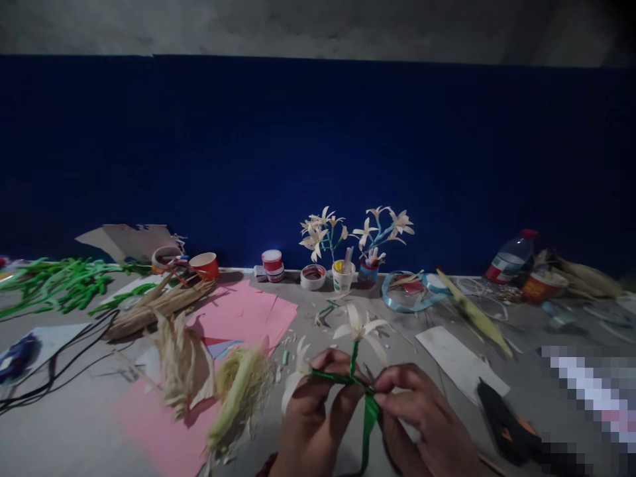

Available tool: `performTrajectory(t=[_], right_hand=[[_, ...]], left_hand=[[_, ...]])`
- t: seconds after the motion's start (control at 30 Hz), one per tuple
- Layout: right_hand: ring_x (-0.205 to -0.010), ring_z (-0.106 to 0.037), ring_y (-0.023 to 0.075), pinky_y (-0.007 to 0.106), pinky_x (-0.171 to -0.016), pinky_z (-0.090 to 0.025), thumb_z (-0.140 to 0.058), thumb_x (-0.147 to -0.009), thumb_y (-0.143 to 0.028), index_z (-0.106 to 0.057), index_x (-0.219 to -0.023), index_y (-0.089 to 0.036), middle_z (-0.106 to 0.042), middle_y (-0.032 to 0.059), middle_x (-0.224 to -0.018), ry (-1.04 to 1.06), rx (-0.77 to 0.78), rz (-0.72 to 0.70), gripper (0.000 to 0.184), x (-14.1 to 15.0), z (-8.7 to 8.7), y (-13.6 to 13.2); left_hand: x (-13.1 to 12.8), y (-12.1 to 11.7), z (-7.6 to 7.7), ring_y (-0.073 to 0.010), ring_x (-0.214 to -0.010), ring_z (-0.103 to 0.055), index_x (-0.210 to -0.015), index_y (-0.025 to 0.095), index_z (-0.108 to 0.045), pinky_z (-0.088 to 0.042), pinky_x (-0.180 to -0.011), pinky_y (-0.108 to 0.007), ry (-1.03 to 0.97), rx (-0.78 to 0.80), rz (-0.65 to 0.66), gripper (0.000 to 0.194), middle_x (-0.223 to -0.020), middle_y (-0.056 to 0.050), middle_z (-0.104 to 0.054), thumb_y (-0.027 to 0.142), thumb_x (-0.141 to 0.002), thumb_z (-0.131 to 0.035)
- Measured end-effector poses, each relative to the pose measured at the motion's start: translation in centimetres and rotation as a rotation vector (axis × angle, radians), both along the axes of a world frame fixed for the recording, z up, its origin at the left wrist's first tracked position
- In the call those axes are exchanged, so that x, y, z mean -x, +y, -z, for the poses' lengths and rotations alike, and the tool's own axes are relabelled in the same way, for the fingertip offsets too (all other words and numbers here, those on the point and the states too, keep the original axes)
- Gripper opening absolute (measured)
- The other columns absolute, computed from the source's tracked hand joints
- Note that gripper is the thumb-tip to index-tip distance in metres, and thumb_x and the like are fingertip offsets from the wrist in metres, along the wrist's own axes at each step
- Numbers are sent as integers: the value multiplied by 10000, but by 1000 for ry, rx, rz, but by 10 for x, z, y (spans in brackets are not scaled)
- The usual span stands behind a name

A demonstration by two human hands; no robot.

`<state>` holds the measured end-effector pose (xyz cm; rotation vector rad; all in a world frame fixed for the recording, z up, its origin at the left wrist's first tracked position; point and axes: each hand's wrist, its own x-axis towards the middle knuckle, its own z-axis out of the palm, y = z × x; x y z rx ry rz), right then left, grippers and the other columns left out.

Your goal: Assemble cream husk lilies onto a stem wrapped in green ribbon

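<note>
White-petalled, green-stemmed flower spray, one bloom partly hidden, is pinched by the left hand and right hand in front of a white paper cup holding cream flowers, while a round white tub left of that cup contains something dark, indistinct.

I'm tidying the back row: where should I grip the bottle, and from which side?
Probably the bottle just below its cap, coming from above left: it leans right, cap end highest, and a cup sits close at its lower right.
</note>
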<state>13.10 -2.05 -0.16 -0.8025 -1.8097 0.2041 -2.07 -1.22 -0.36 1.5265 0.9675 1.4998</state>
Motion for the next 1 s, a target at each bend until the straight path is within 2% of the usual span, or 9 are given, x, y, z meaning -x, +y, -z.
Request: performTrajectory(t=[0.13,0.3,0.37,0.53,0.63,0.8,0.9,1.0], right_hand=[[-792,-656,187,274,-673,-532,-533,-813,-51,-586,-856,-259,-648,35,-829,134,117,-52,219,0,6,1],[-710,-652,172,235,-607,-518,-560,-860,-204,-580,-772,-234,-630,34,-812,310,283,-62,95,2,16,3],[-717,-656,174,232,-607,-520,-574,-846,-193,-581,-781,-239,-631,28,-811,320,270,-81,81,2,17,4],[-751,-654,177,258,-685,-532,-559,-811,-81,-581,-821,-258,-643,10,-798,178,195,-58,179,-2,12,5],[-742,-649,172,239,-667,-527,-556,-801,-68,-568,-834,-255,-638,7,-786,122,165,-52,190,-2,9,6],[-731,-641,158,213,-637,-513,-539,-810,-72,-560,-815,-255,-617,1,-782,203,165,-38,184,4,13,9],[-699,-628,156,226,-638,-509,-543,-807,-68,-583,-815,-254,-609,2,-778,270,158,-32,190,8,16,9],[-698,-623,163,232,-628,-509,-567,-803,-54,-584,-825,-253,-611,4,-761,314,150,-113,200,10,18,9]], left_hand=[[5,-2,7,-246,-924,-586,-857,227,-747,-447,-829,-303,51,37,31,170,-894,-72,-677,263,-854,-582],[12,0,17,-272,-1072,-572,-901,241,-739,-425,-933,-315,104,94,41,159,-1044,-80,-690,307,-837,-610],[14,1,15,-269,-1082,-577,-920,234,-735,-428,-934,-311,136,71,72,171,-1056,-88,-692,300,-849,-595],[18,7,-1,-239,-898,-631,-917,193,-718,-465,-814,-287,276,-34,81,164,-923,-100,-704,257,-855,-581],[19,11,-3,-247,-905,-622,-920,190,-709,-450,-819,-305,299,-52,93,163,-934,-108,-699,258,-859,-574],[15,15,4,-252,-911,-589,-838,192,-709,-440,-805,-320,138,52,150,163,-948,-102,-657,301,-853,-589],[11,18,6,-205,-840,-575,-782,199,-686,-444,-750,-278,-88,95,246,75,-849,-45,-601,273,-782,-690],[7,20,7,-159,-752,-550,-722,182,-678,-436,-697,-245,-268,138,367,100,-759,-13,-569,262,-753,-728]])
